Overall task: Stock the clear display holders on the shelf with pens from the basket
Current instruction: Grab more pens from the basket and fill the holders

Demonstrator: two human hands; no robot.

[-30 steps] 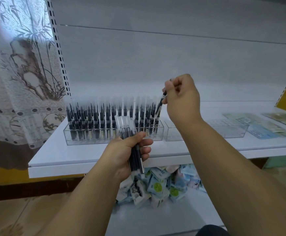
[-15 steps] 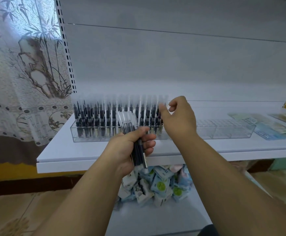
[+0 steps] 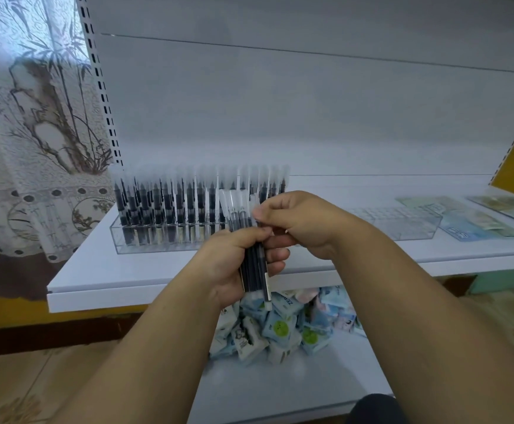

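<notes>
My left hand (image 3: 234, 264) grips a bundle of black pens (image 3: 254, 264) with frosted caps, held upright in front of the shelf. My right hand (image 3: 298, 221) is at the top of that bundle, thumb and forefinger pinching one pen's cap. Behind the hands stands a clear display holder (image 3: 157, 240) packed with rows of upright black pens. A second clear holder (image 3: 402, 221) to the right stands empty. No basket is in view.
The white shelf (image 3: 127, 280) carries flat printed cards (image 3: 476, 221) at the far right. A pile of small blue and white packets (image 3: 283, 328) lies on the lower shelf below. A patterned curtain (image 3: 35, 133) hangs at the left.
My right hand has set a pen into the right end of the full holder, then dropped back to the bundle and pinched another pen. My left hand stayed put.
</notes>
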